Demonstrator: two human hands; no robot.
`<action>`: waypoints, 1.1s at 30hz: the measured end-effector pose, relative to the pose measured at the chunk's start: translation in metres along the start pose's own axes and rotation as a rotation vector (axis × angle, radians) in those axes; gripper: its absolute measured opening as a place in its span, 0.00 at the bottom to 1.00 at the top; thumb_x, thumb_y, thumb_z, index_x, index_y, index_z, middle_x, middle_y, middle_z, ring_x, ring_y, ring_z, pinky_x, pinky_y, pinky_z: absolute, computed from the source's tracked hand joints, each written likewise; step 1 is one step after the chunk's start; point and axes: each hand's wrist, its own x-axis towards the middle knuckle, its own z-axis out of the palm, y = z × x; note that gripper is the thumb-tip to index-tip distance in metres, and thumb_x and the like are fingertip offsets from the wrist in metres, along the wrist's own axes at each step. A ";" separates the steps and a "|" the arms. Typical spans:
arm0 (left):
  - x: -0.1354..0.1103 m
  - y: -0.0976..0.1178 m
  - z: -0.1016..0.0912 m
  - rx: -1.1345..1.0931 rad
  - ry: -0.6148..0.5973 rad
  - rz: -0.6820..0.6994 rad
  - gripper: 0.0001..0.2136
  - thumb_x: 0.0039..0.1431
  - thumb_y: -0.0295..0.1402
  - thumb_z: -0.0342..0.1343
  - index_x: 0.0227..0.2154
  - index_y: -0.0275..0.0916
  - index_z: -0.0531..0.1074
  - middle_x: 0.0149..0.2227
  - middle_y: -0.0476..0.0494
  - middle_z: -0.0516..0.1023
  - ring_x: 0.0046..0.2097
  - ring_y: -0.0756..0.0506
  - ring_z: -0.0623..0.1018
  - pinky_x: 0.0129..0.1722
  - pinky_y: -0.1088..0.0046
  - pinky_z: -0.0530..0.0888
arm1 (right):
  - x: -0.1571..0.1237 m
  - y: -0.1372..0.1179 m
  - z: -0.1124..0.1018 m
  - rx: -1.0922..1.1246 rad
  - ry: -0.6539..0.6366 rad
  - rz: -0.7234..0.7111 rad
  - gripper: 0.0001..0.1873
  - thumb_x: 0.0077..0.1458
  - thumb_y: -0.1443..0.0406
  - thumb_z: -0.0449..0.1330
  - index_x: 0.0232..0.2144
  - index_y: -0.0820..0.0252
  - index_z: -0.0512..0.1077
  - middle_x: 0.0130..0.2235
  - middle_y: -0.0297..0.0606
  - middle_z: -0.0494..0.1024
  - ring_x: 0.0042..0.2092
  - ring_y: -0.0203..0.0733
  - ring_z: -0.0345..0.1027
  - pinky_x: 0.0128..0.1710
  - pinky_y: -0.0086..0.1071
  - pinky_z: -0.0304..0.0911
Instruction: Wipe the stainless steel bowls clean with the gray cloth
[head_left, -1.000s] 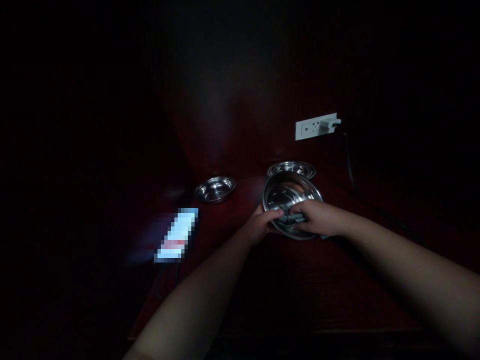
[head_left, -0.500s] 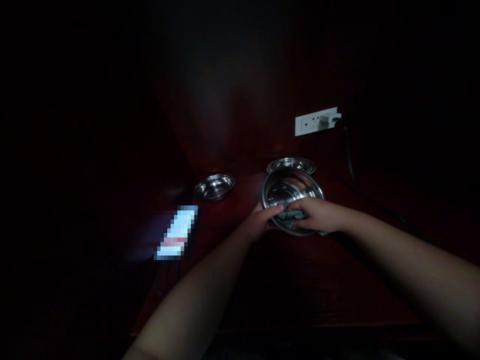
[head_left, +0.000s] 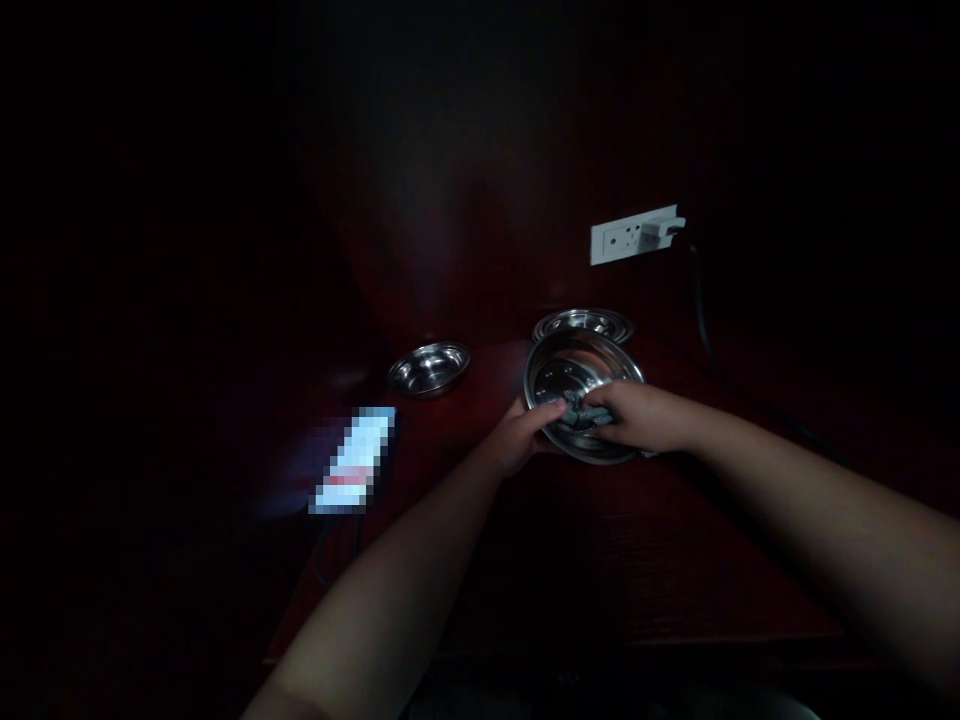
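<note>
A shiny steel bowl (head_left: 581, 352) is held tilted, its opening turned up towards me. My left hand (head_left: 517, 437) grips the rim at the lower left, thumb over the inside and fingers behind. Inside the bowl my right hand (head_left: 634, 415) is closed on a grey patterned cloth (head_left: 585, 412), which lies against the bowl's inner wall. A bit of the cloth also shows below the right wrist. Just behind the held bowl rest stacked steel dishes (head_left: 592, 320), partly covered by it. Another steel bowl (head_left: 431, 368) stands upright to the left.
A lit phone (head_left: 352, 460), its screen blurred, is at the left with a cable below it. On the back wall a white socket (head_left: 634, 235) holds a plug, whose dark cable (head_left: 701, 310) runs down to the right. The dark red table (head_left: 600, 580) ends at a front edge.
My right hand and the cloth have shifted slightly up inside the bowl. My left hand keeps its hold on the rim. The whole view has moved a little.
</note>
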 end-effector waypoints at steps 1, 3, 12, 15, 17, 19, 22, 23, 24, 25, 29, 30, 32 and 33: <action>0.000 0.000 0.000 0.001 -0.001 0.000 0.29 0.46 0.39 0.62 0.51 0.38 0.64 0.43 0.36 0.76 0.40 0.41 0.77 0.34 0.62 0.76 | 0.000 0.000 0.000 0.023 -0.005 0.000 0.09 0.47 0.65 0.58 0.32 0.61 0.73 0.34 0.41 0.78 0.34 0.43 0.70 0.35 0.34 0.62; 0.001 0.000 0.000 -0.001 -0.002 0.002 0.28 0.46 0.39 0.62 0.51 0.38 0.64 0.43 0.36 0.76 0.39 0.41 0.77 0.34 0.63 0.76 | 0.000 0.000 0.001 0.065 -0.019 -0.004 0.10 0.47 0.64 0.58 0.33 0.62 0.73 0.34 0.41 0.78 0.34 0.43 0.70 0.35 0.34 0.62; 0.003 -0.001 0.000 -0.012 -0.001 -0.004 0.26 0.45 0.39 0.62 0.49 0.37 0.67 0.42 0.37 0.76 0.39 0.41 0.77 0.34 0.62 0.76 | -0.003 -0.007 0.001 0.141 -0.063 -0.041 0.09 0.49 0.64 0.57 0.34 0.62 0.73 0.33 0.39 0.77 0.33 0.40 0.69 0.35 0.32 0.62; 0.002 -0.001 0.000 -0.015 0.013 -0.007 0.27 0.45 0.38 0.63 0.50 0.39 0.65 0.43 0.38 0.76 0.40 0.41 0.77 0.35 0.60 0.76 | -0.003 -0.006 0.002 0.127 -0.061 -0.046 0.10 0.49 0.64 0.57 0.35 0.62 0.73 0.34 0.39 0.77 0.34 0.40 0.69 0.36 0.32 0.63; 0.002 -0.001 0.000 -0.015 0.016 -0.007 0.27 0.45 0.38 0.63 0.50 0.39 0.65 0.43 0.38 0.76 0.40 0.40 0.77 0.36 0.60 0.76 | -0.002 -0.005 0.003 0.103 -0.051 -0.043 0.11 0.49 0.64 0.57 0.36 0.62 0.73 0.36 0.40 0.78 0.36 0.41 0.70 0.37 0.33 0.63; 0.002 -0.001 0.000 -0.013 0.012 -0.010 0.27 0.45 0.38 0.63 0.49 0.38 0.66 0.43 0.37 0.76 0.41 0.40 0.77 0.36 0.59 0.76 | -0.001 -0.003 0.003 0.076 -0.039 -0.028 0.11 0.49 0.64 0.57 0.36 0.61 0.73 0.36 0.41 0.78 0.36 0.42 0.70 0.37 0.33 0.63; 0.002 -0.001 -0.001 -0.006 -0.001 -0.009 0.26 0.46 0.39 0.62 0.49 0.36 0.66 0.41 0.37 0.77 0.40 0.40 0.78 0.37 0.59 0.76 | 0.000 0.000 0.003 0.022 -0.013 -0.008 0.09 0.48 0.65 0.58 0.34 0.60 0.72 0.36 0.41 0.78 0.36 0.43 0.70 0.37 0.33 0.63; 0.002 -0.001 -0.001 -0.006 -0.006 -0.006 0.27 0.46 0.39 0.62 0.49 0.37 0.66 0.41 0.37 0.77 0.40 0.40 0.78 0.37 0.58 0.76 | 0.000 0.001 0.003 -0.002 -0.001 -0.003 0.08 0.48 0.65 0.58 0.33 0.60 0.72 0.35 0.41 0.78 0.36 0.43 0.70 0.37 0.34 0.62; 0.002 -0.001 -0.001 -0.007 -0.013 -0.005 0.27 0.46 0.39 0.62 0.50 0.37 0.65 0.41 0.37 0.77 0.40 0.40 0.78 0.37 0.58 0.76 | 0.000 0.001 0.003 -0.028 0.011 0.001 0.08 0.47 0.66 0.58 0.33 0.60 0.72 0.35 0.41 0.77 0.36 0.43 0.70 0.37 0.34 0.62; 0.002 -0.001 -0.002 -0.009 -0.019 -0.005 0.27 0.46 0.39 0.62 0.51 0.37 0.65 0.40 0.38 0.78 0.39 0.40 0.78 0.37 0.58 0.76 | 0.001 0.001 0.002 -0.049 0.022 0.006 0.07 0.47 0.66 0.58 0.32 0.60 0.72 0.34 0.41 0.77 0.36 0.44 0.70 0.37 0.34 0.62; 0.001 -0.001 -0.002 -0.018 -0.029 -0.015 0.28 0.47 0.40 0.61 0.52 0.37 0.64 0.41 0.37 0.78 0.38 0.40 0.79 0.36 0.58 0.76 | 0.000 -0.001 0.001 -0.068 0.032 0.023 0.07 0.47 0.66 0.57 0.31 0.60 0.72 0.33 0.41 0.77 0.35 0.44 0.70 0.36 0.34 0.61; 0.001 -0.001 -0.002 -0.017 -0.024 -0.015 0.29 0.47 0.40 0.61 0.52 0.37 0.64 0.41 0.37 0.78 0.38 0.40 0.79 0.35 0.59 0.76 | 0.000 -0.001 0.001 -0.060 0.030 0.025 0.07 0.47 0.66 0.57 0.31 0.60 0.72 0.34 0.41 0.78 0.35 0.44 0.70 0.36 0.34 0.61; 0.001 -0.001 -0.002 -0.012 -0.005 -0.012 0.28 0.47 0.40 0.61 0.51 0.36 0.64 0.41 0.36 0.77 0.39 0.40 0.79 0.35 0.59 0.76 | 0.000 -0.001 0.001 -0.046 0.023 0.026 0.08 0.47 0.66 0.57 0.32 0.60 0.72 0.34 0.42 0.78 0.35 0.44 0.70 0.36 0.34 0.61; 0.001 -0.001 -0.002 -0.010 0.005 -0.010 0.28 0.47 0.40 0.61 0.51 0.36 0.65 0.42 0.36 0.77 0.39 0.40 0.78 0.35 0.60 0.76 | 0.000 0.000 0.002 -0.040 0.017 0.025 0.08 0.47 0.65 0.57 0.33 0.60 0.72 0.35 0.42 0.78 0.35 0.44 0.70 0.37 0.34 0.61</action>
